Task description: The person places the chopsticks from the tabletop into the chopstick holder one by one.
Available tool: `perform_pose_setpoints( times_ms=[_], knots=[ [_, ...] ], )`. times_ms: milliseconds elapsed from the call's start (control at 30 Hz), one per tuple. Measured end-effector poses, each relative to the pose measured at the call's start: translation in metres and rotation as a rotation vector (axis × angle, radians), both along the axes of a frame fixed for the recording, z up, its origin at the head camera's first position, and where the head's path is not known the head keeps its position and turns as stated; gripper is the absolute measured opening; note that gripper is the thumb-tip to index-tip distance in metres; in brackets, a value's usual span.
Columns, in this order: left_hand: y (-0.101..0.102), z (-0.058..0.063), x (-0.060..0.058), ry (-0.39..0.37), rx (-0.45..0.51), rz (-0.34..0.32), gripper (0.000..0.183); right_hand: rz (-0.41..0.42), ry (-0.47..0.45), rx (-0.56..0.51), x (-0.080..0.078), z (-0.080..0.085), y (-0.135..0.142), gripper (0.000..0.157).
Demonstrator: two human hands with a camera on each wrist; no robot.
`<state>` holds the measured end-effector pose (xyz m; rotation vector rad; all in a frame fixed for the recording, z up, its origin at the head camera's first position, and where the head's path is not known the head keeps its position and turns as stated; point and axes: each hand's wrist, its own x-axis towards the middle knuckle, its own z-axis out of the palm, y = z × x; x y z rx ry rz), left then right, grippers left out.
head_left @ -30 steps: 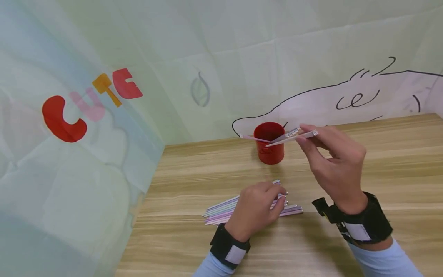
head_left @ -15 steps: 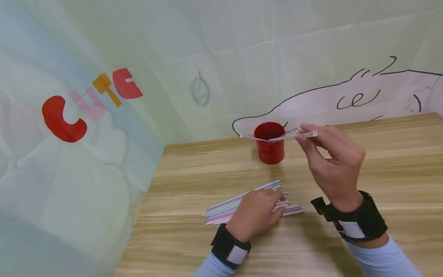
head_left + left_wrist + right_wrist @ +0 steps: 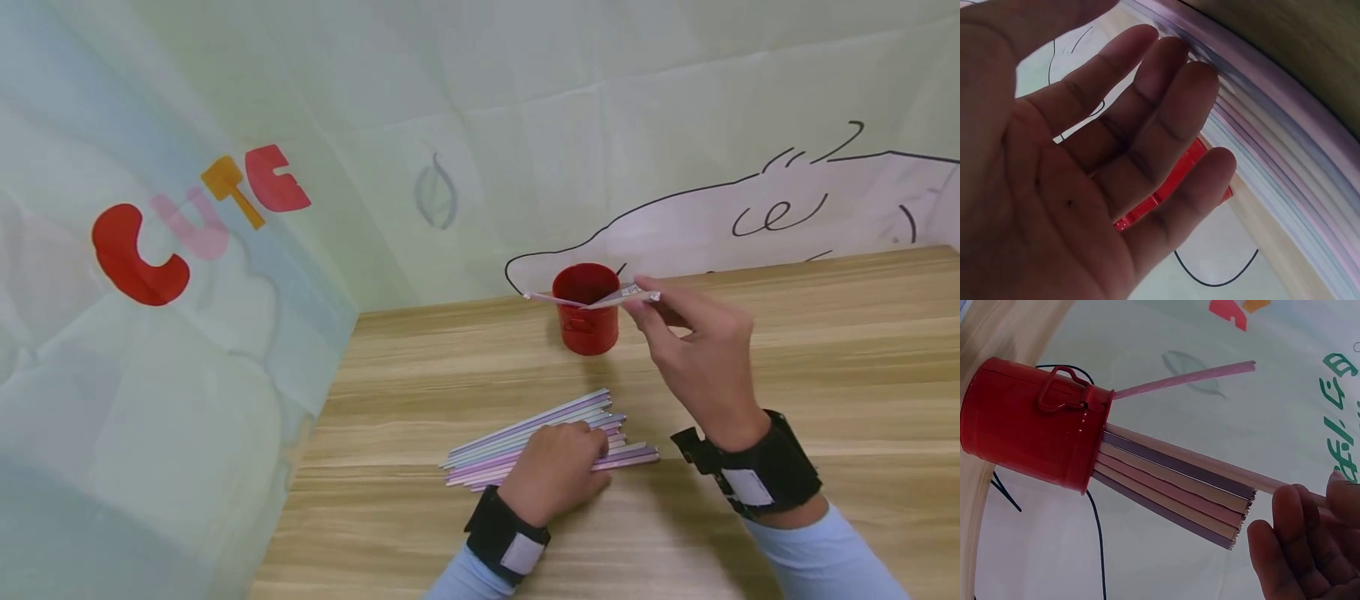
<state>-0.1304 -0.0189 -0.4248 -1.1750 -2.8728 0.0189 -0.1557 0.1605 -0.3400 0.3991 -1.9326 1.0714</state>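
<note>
My right hand (image 3: 697, 358) pinches a pale pink slim stick (image 3: 1222, 465) near its silvery end. The stick slants down, its far end at or inside the mouth of a red metal bucket (image 3: 590, 329). Several pink, beige and purple sticks (image 3: 1175, 481) lean out of one side of the bucket, and a single pink stick (image 3: 1188, 379) leans out of the other. My left hand (image 3: 558, 467) lies over a row of pastel sticks (image 3: 517, 437) on the table, its fingers loosely bent in the left wrist view and nothing visibly gripped.
The bucket stands on a wood-grain table (image 3: 390, 375) close to the back wall. A printed cloth (image 3: 465, 108) hangs behind it, and another printed cloth panel (image 3: 150, 375) runs along the left side. The bucket's small wire handle (image 3: 1063, 390) rests against its wall.
My right hand has shifted left toward the bucket, bringing the pinched stick's far end to its rim. My left hand has moved slightly down and away from the upper stick ends.
</note>
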Motion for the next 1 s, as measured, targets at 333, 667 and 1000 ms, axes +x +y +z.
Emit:
perform_pose_setpoints(
  times_ms=[333, 667, 1000],
  knots=[
    [0.004, -0.001, 0.001, -0.002, -0.038, 0.012, 0.010, -0.005, -0.040, 0.038, -0.002, -0.006, 0.002, 0.036],
    [0.003, -0.003, 0.000, 0.008, 0.002, 0.009, 0.004, 0.031, -0.021, 0.062, -0.002, -0.001, 0.001, 0.025],
    [0.002, -0.002, -0.001, 0.060, 0.018, -0.040, 0.009, 0.033, -0.003, 0.067, 0.000, 0.002, 0.003, 0.022]
  ],
)
